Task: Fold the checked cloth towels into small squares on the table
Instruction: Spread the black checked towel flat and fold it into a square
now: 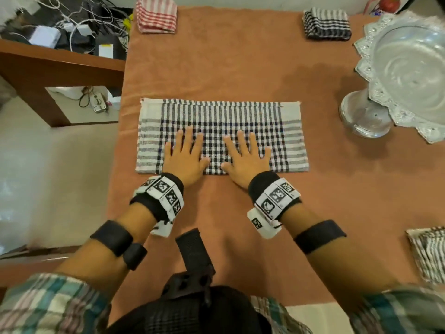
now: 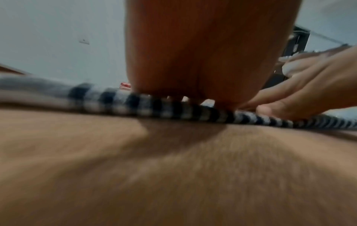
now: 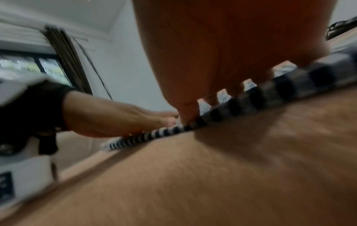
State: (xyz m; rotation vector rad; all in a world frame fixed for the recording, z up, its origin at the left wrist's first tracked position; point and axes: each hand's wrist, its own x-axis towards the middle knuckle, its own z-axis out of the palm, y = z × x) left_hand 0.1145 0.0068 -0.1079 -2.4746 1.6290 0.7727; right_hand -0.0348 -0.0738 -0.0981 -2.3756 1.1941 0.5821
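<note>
At the far left, the tangle of white cables and small boxes on the brown wooden side desk is too cluttered to sort out. Next along, at the far edge of the bench, sits a folded stack of red-and-white striped cloths, its top cut off by the frame.

Your left hand lies flat on the black-and-white checked cloth towel, grip spread, fingers straight and apart, palm at the near hem. In the left wrist view your own palm fills the middle and hides the fingers; only a blurred strip of the checks shows under it.

The towel lies in the middle of the bench, which is covered in an orange-brown cloth. It is a wide rectangle folded once, with a dense check in the centre and pale grey stripes toward both short ends.

Your right hand rests just beside the left, grip likewise spread and flat on the towel. The right wrist view is smeared, showing dim fingertips on the checks.

Further right: a folded stack of black-and-white cloths, an embossed silver pedestal bowl cut off by the frame, and another striped cloth pile, also cropped.
</note>
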